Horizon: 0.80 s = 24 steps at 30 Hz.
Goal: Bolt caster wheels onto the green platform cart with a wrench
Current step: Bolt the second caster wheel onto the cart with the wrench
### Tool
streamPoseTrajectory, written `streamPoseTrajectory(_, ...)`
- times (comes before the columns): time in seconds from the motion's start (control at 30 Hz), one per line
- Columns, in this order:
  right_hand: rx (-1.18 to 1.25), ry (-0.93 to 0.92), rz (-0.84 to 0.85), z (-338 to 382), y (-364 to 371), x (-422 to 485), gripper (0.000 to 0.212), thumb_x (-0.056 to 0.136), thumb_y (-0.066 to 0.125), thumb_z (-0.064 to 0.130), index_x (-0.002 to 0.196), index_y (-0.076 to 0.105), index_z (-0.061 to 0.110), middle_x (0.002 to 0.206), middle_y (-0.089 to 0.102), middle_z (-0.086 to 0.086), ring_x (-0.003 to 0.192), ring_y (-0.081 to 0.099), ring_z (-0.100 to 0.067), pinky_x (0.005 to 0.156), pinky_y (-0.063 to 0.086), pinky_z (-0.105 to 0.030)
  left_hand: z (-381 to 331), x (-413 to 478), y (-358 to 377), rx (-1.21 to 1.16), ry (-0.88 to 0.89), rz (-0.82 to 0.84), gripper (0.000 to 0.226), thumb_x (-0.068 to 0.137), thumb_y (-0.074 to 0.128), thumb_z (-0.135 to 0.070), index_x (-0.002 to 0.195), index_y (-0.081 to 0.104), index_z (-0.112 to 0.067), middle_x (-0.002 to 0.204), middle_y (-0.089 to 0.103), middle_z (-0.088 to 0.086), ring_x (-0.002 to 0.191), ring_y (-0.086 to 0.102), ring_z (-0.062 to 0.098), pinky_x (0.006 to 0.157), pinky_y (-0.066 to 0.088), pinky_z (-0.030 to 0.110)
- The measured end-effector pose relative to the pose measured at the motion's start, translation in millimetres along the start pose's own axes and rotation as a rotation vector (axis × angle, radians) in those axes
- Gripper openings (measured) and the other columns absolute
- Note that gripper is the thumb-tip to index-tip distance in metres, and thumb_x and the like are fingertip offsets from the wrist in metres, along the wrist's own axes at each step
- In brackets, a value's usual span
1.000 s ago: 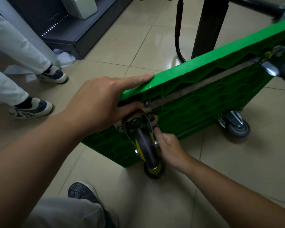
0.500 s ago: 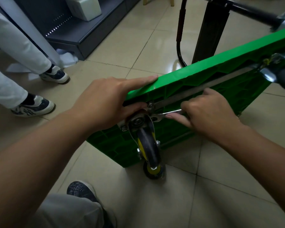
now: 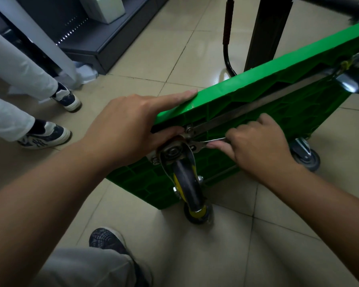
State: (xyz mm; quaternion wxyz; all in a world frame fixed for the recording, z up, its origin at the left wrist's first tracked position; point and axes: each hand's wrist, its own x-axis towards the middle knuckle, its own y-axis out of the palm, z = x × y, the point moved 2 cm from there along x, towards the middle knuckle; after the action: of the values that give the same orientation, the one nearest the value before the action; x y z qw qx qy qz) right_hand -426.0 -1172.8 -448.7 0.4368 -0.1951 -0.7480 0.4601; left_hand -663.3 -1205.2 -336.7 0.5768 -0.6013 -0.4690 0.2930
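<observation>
While a bystander's legs in white trousers and dark-and-white sneakers stand at the far left on the tiled floor, the person's left hand clamps the near corner of the green platform cart. Its fingers lie along the top edge and the thumb tucks underneath, just beside the caster's mounting plate, so the edge is pinched between them.

The cart stands tipped up on its long side on the floor, its ribbed underside facing the camera. A flat metal bar runs along that underside. At the near corner the caster wheel, black with a yellow hub, hangs from its plate and reaches down to the floor.

Just to the right of the plate, a small silver wrench has its head set at one of the plate's bolts. The right hand grips the wrench's handle, fingers curled round it and the index finger stretched along it toward the head.

Farther right, a second caster, grey-wheeled, sits at the cart's lower far corner. A black post rises behind the cart.
</observation>
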Motion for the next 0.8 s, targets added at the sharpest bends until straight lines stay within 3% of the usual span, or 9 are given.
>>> streamPoseTrajectory(0.17,-0.006,-0.046,-0.019,-6.0,-0.8,5.2,0.073,0.099,0.027,0.07,0.056,0.055,0.017,0.054,0.059,-0.009,0.053,0.055,-0.026,0.075,0.035,-0.039,0.9,0.6,-0.7,-0.003,-0.002,0.003,0.066,0.091,0.061,-0.054,0.152,0.036,-0.053,0.108,0.077,0.001,0.074,0.065,0.025,0.065,0.054,0.04)
streamPoseTrajectory(0.4,0.039,0.023,0.036,0.8,15.8,-3.3,0.067,0.098,0.03,0.067,0.053,0.052,0.022,0.048,0.057,-0.004,0.047,0.057,-0.023,0.067,0.038,-0.034,-1.4,-1.8,0.1,0.013,-0.014,0.006,0.066,0.091,0.062,-0.052,0.152,0.036,-0.053,0.102,0.076,-0.002,0.066,0.056,0.017,0.062,0.042,0.031)
streamPoseTrajectory(0.53,0.207,0.082,0.044,12.9,33.1,-18.2,0.043,0.094,0.057,0.051,0.059,0.055,0.026,0.047,0.052,-0.003,0.044,0.055,-0.026,0.063,0.039,-0.034,-2.3,-2.1,-0.8,0.011,-0.019,0.008,0.067,0.091,0.064,-0.051,0.151,0.036,-0.054,0.106,0.076,-0.005,0.069,0.058,0.017,0.062,0.041,0.031)
streamPoseTrajectory(0.63,0.281,0.17,0.039,13.7,36.7,-16.9,0.057,0.096,0.035,0.065,0.055,0.038,0.027,0.047,0.053,-0.003,0.048,0.054,-0.028,0.067,0.026,-0.032,-1.5,-1.6,0.2,0.017,-0.021,0.017,0.067,0.092,0.064,-0.051,0.151,0.034,-0.055,0.106,0.076,-0.005,0.071,0.06,0.019,0.063,0.044,0.032)
streamPoseTrajectory(0.7,0.344,0.227,0.035,14.3,33.0,-18.1,0.058,0.096,0.034,0.067,0.056,0.036,0.026,0.047,0.05,-0.002,0.047,0.048,-0.028,0.065,0.025,-0.031,-2.1,-2.0,0.0,0.007,-0.022,0.025,0.067,0.091,0.062,-0.052,0.152,0.034,-0.055,0.108,0.076,-0.004,0.072,0.061,0.02,0.065,0.05,0.036)
streamPoseTrajectory(0.8,0.68,0.513,0.214,43.3,36.1,-27.0,0.059,0.089,0.032,0.07,0.056,0.036,0.022,0.049,0.037,0.004,0.047,0.038,-0.023,0.054,0.024,-0.029,-3.1,-2.5,0.0,0.004,-0.017,0.029,0.067,0.09,0.058,-0.054,0.152,0.033,-0.055,0.115,0.075,-0.002,0.079,0.066,0.024,0.068,0.055,0.04)
